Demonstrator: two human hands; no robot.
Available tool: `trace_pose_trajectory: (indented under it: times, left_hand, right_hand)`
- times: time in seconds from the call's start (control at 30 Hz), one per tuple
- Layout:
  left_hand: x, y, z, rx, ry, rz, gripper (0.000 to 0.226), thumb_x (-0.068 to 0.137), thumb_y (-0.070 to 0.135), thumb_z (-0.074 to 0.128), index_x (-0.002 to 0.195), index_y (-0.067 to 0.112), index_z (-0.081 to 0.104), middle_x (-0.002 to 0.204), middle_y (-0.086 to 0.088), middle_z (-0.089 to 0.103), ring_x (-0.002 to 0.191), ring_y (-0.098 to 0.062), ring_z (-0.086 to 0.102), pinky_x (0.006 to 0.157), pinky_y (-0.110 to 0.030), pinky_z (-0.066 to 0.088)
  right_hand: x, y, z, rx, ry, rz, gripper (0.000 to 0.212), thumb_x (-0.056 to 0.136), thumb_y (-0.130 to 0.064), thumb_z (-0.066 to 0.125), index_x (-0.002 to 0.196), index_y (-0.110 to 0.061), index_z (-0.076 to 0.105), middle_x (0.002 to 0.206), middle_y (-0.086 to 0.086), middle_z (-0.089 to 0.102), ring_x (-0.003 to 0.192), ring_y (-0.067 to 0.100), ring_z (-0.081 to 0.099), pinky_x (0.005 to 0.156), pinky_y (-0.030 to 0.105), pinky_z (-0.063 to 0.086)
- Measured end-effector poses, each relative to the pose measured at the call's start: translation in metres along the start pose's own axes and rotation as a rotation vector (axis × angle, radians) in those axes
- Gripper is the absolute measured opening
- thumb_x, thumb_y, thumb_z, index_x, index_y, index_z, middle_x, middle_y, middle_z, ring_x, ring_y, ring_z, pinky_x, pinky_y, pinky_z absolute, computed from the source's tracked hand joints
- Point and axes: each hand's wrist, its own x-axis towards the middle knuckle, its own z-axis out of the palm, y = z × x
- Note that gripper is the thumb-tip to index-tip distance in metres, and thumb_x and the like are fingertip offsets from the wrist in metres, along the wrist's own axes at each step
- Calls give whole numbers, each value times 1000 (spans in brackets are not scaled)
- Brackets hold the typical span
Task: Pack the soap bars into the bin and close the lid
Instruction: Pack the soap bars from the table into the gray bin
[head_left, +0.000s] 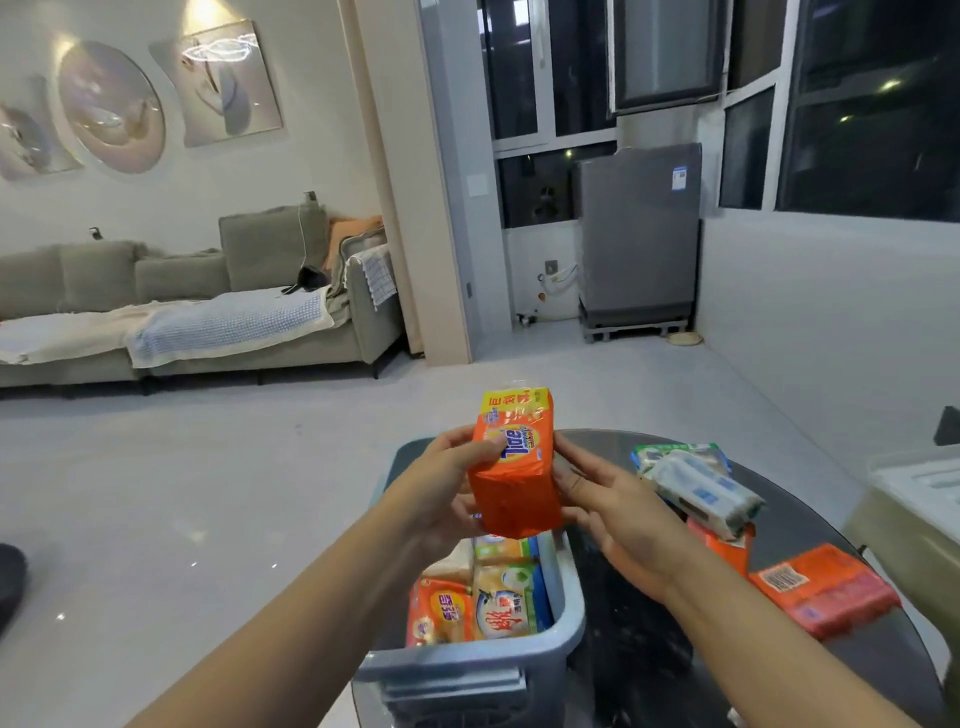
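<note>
An orange Tide soap pack with a yellow top stands upright in the air above the grey-blue bin. My left hand grips its left side and my right hand holds its right side. Inside the bin lie several wrapped soap bars, orange and green-white. On the dark round table to the right lie more packs: a white-blue one on top of a green one, and an orange pack with a barcode. No lid is identifiable.
A pale plastic container stands at the right edge beyond the table. A grey sofa lines the left wall and a covered washing machine stands by the windows. Open grey floor lies ahead and left.
</note>
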Motion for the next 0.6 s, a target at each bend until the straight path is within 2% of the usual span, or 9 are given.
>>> trace_pose_trajectory:
  times: [0.1,0.17,0.23,0.33,0.43,0.53,0.6]
  left_hand:
    - [9,-6,-12,-98,-20,-88,44,83,23,66,124,17,53,118,-17,63,107,-35,61,77,-50,54]
    - [15,-9,-19,-158,-20,-119,40,85,22,63,123,16,54,119,-20,62,108,-37,60,79,-51,53]
    - [21,-10,-24,-122,0,-101,35,86,19,62,120,20,56,116,-17,64,105,-36,61,80,-51,52]
    - [29,-15,-29,-48,62,-113,32,87,16,60,118,24,57,115,-13,63,103,-32,60,83,-50,51]
    - [35,-26,-24,-35,124,-184,27,90,16,57,115,22,57,115,-15,63,98,-30,61,75,-45,53]
    - [41,-37,-17,-16,166,-192,17,92,15,55,108,21,57,102,-13,66,88,-28,64,66,-39,53]
    - [47,-40,-13,-45,184,-179,22,92,14,55,114,18,55,104,-14,66,89,-28,65,64,-38,54]
  right_hand:
    - [6,2,4,-193,25,35,51,78,-37,61,127,-28,53,111,-3,69,88,12,70,74,24,54]
    - [8,2,7,-325,76,29,43,85,-31,59,128,-27,53,107,-10,69,84,9,69,69,17,51]
    - [9,3,7,-500,174,-8,42,87,-27,58,129,-27,52,108,-16,64,88,3,62,69,14,46]
    - [7,9,1,-662,255,-21,43,88,-25,59,129,-29,51,119,-9,57,100,1,50,75,15,42]
    - [6,16,0,-657,192,37,44,89,-24,57,131,-29,49,129,-6,54,102,0,49,71,9,41]
    - [6,23,4,-763,164,27,51,90,-27,55,138,-32,38,139,-8,42,107,-1,41,83,15,39]
    - [6,28,7,-766,161,11,54,90,-29,55,140,-33,34,142,-9,36,111,-1,37,86,16,37]
